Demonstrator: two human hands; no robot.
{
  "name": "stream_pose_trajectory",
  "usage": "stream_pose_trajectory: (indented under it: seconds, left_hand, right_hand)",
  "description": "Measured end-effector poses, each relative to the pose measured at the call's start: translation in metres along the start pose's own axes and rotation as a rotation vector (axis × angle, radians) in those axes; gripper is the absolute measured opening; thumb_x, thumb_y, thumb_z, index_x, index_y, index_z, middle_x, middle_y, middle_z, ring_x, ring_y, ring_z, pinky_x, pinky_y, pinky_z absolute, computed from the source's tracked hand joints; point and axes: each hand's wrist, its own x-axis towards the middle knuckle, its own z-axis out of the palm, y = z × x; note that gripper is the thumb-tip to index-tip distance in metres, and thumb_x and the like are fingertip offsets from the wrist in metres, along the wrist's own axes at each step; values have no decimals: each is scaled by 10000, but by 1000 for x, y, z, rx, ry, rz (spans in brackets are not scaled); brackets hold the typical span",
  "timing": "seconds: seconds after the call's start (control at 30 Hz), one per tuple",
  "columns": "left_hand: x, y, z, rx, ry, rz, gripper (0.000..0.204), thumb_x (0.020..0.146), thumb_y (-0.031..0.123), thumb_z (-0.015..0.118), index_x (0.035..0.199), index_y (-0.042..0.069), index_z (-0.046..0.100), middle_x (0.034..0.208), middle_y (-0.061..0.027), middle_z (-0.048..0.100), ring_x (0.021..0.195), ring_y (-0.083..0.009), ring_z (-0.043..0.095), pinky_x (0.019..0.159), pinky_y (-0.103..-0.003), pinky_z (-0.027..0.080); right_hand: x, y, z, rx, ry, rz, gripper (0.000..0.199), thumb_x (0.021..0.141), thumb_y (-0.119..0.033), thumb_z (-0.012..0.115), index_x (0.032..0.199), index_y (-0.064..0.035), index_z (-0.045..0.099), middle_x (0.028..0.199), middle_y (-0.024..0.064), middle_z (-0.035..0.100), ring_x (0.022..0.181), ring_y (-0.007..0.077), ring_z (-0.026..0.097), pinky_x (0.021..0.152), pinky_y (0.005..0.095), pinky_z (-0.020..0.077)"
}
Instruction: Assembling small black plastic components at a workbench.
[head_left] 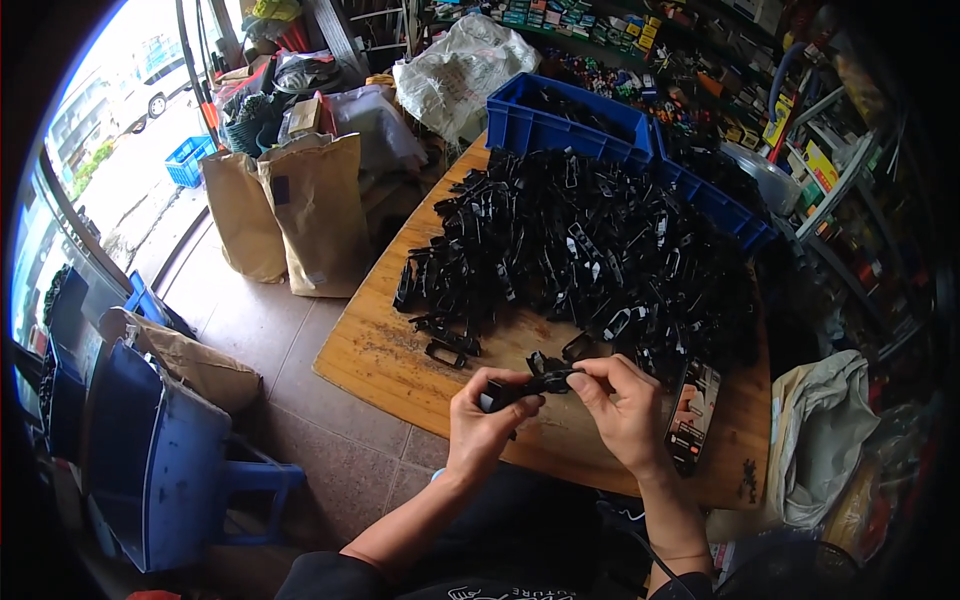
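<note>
Near the front of the wooden table, a black plastic part (548, 380) is held in the air between my two hands. My left hand (484, 422) is closed around its left end. The thumb and forefinger of my right hand (622, 408) pinch its right end. Just beyond the hands lies a large heap of similar black plastic parts (560, 240). One loose black frame-like part (446, 353) rests on the wood to the left. The held part's fine detail is too dark to make out.
The wooden table (375, 340) bears the heap. Blue crates (570, 125) with black parts stand at its far side. A phone with a lit screen (692, 412) lies right of my hand. Paper sacks (318, 220) and a blue bin (165, 455) are left; a white sack (825, 430) is right.
</note>
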Motion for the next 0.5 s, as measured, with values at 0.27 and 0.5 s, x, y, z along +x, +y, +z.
stream_pose_trajectory:
  seconds: [0.27, 0.5]
  left_hand:
    - [-5, 5, 2, -108, -80, -115, 302, 738, 0, 687, 1011, -3, 558, 810, -82, 620, 686, -139, 613, 649, -248, 496]
    - [-4, 3, -3, -4, -8, -41, 309, 742, 35, 702, 1023, 9, 576, 785, -43, 612, 671, -102, 586, 620, -215, 455]
  right_hand:
    - [-2, 7, 10, -104, -5, -81, 132, 795, -96, 678, 871, -8, 616, 685, 94, 608, 566, 156, 594, 476, 274, 441]
    - [-8, 6, 14, 93, -62, 69, 203, 780, -72, 693, 954, -4, 616, 740, 89, 641, 630, 124, 617, 553, 238, 482]
